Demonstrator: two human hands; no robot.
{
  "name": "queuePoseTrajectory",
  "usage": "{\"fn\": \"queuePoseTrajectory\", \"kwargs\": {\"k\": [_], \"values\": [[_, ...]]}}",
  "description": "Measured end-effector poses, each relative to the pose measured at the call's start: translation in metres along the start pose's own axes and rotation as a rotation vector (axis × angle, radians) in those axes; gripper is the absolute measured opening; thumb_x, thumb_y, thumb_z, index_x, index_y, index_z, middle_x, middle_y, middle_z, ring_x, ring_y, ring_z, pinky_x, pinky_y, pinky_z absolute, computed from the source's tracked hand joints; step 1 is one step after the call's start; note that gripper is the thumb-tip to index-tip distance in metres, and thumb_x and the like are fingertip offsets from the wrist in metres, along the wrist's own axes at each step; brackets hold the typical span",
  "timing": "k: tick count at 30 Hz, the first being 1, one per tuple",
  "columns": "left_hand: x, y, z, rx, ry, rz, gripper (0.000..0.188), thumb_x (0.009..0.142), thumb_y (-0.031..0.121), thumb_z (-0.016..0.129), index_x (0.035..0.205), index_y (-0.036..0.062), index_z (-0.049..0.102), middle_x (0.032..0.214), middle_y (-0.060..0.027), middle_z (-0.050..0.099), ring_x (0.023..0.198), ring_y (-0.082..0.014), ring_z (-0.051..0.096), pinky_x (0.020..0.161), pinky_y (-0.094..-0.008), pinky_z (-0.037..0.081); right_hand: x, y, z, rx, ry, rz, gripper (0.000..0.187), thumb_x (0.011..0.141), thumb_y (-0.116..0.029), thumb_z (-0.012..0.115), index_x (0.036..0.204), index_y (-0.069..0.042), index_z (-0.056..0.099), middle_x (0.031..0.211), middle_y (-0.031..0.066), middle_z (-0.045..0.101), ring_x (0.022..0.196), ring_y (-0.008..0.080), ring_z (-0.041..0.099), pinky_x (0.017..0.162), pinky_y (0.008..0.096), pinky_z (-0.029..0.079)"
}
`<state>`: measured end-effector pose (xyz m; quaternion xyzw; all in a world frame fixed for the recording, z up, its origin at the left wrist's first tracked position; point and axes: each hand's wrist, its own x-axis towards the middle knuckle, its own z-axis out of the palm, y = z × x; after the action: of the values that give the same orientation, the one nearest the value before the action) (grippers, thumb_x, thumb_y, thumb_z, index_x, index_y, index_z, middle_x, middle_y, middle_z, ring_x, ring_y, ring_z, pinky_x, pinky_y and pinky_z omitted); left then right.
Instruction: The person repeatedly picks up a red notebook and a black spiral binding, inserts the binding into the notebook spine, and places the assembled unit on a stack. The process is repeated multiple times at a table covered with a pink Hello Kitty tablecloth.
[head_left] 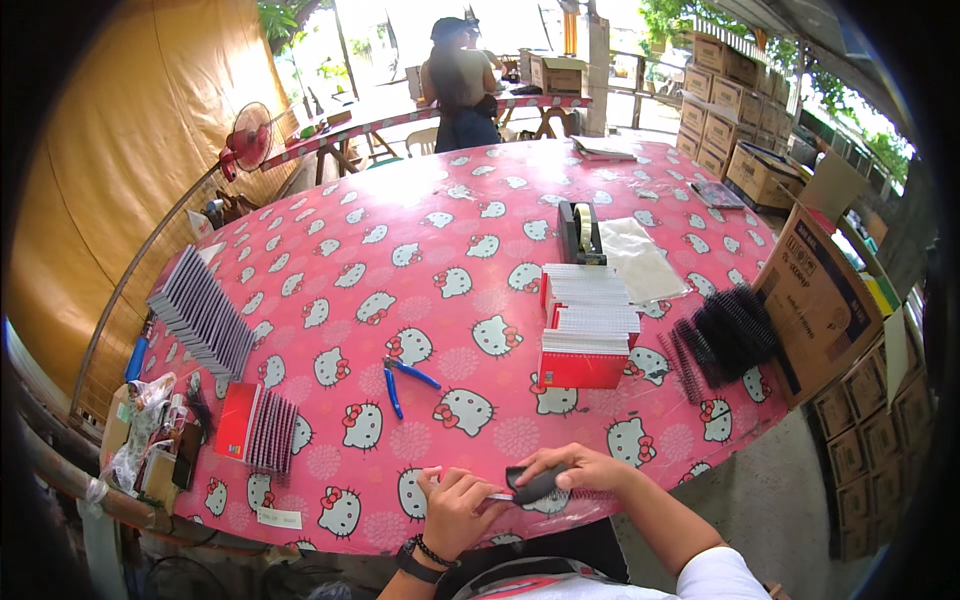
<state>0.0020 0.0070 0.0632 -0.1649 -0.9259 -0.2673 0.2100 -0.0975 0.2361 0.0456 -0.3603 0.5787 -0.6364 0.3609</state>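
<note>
My left hand (462,502) is closed on a thin, pale-edged notebook (500,496) at the table's near edge. Over its right end, my right hand (585,468) has its fingers curled round a dark, rounded piece (540,487) whose kind I cannot make out. A black spiral coil (592,494) sticks out to the right beneath that hand. Farther in lie blue-handled cutters (400,382), apart from both hands. Stacks of red-covered booklets (585,360) stand right of centre, beside a heap of black spiral coils (730,335).
Spiral-bound notebooks stand in a tall stack (205,315) and a red-covered stack (255,428) at left, near a box of odds and ends (150,440). A tape dispenser (580,235), plastic sheets (645,260) and a large carton (820,300) are at right. Another person (460,85) stands beyond the table.
</note>
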Motion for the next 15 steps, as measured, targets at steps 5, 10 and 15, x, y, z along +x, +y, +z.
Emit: {"fn": "queuePoseTrajectory", "kwargs": {"k": [5, 10, 15], "values": [[-0.003, 0.001, 0.000, 0.021, 0.035, -0.030, 0.020, 0.069, 0.027, 0.078, 0.084, 0.0178, 0.068, 0.077, 0.0049, 0.063, 0.082, -0.0149, 0.058, 0.090, -0.0415, 0.028, 0.004, -0.005, -0.005, 0.046, 0.046, 0.045, 0.055, 0.078, -0.048, 0.070, 0.117, -0.009, 0.068, 0.123, 0.0195, 0.059, 0.118, 0.0307, 0.053, 0.103, 0.0419, 0.036], [0.004, 0.014, 0.002, -0.070, 0.025, -0.021, 0.021, 0.072, 0.024, 0.077, 0.090, 0.0190, 0.069, 0.080, 0.0053, 0.065, 0.082, -0.0141, 0.058, 0.088, -0.0406, 0.029, 0.003, 0.001, -0.012, -0.820, 0.493, -0.029, 0.057, 0.073, -0.040, 0.077, 0.119, -0.010, 0.063, 0.127, 0.0190, 0.055, 0.120, 0.0360, 0.047, 0.104, 0.0437, 0.035], [0.001, 0.011, 0.002, -0.117, 0.005, 0.010, 0.022, 0.070, 0.021, 0.078, 0.091, 0.0187, 0.069, 0.082, 0.0051, 0.066, 0.078, -0.0147, 0.058, 0.083, -0.0368, 0.030, -0.013, -0.001, -0.006, -1.167, 0.614, -0.111, 0.054, 0.076, -0.034, 0.075, 0.123, -0.012, 0.059, 0.138, 0.0169, 0.046, 0.127, 0.0400, 0.038, 0.103, 0.0504, 0.033]]}}
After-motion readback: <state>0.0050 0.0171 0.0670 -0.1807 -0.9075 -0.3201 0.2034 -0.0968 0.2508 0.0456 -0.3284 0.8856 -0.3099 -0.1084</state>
